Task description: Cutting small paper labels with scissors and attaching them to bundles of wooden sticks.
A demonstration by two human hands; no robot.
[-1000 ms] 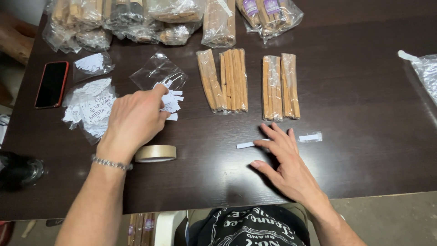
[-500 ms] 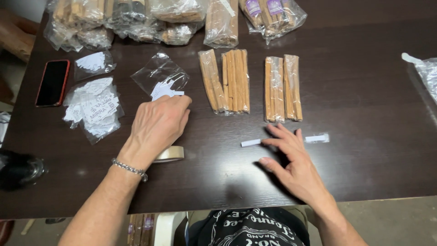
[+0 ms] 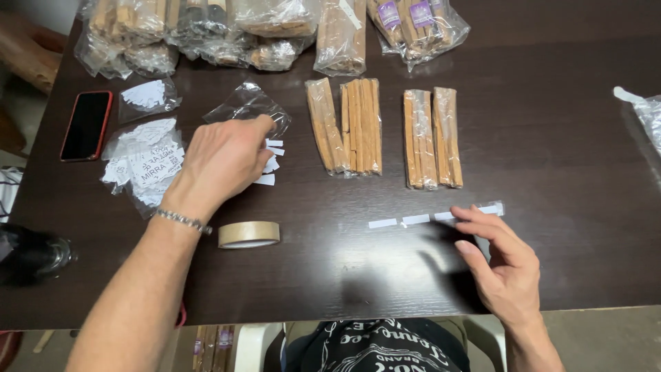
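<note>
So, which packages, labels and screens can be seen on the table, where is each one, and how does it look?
Small white paper labels: under the left hand, rectangular slips.
Clear bags of white labels: left side, crumpled.
Phone: far left, dark screen, red case.
Clear packs of tan sticks: table centre, long and flat.
More stick packs: right of those, same look.
White strip: near the right hand, in a row.

Left hand [image 3: 224, 160] stretched forward on a bare forearm, palm down, knuckles up, fingers curled downward, fingertips hidden beneath; a bracelet [image 3: 182, 220] round the wrist. Right hand [image 3: 502, 265] lying to the right of the left hand and nearer the body, palm down, fingers loosely spread and slightly bent, forefinger reaching furthest forward, nothing gripped.
</note>
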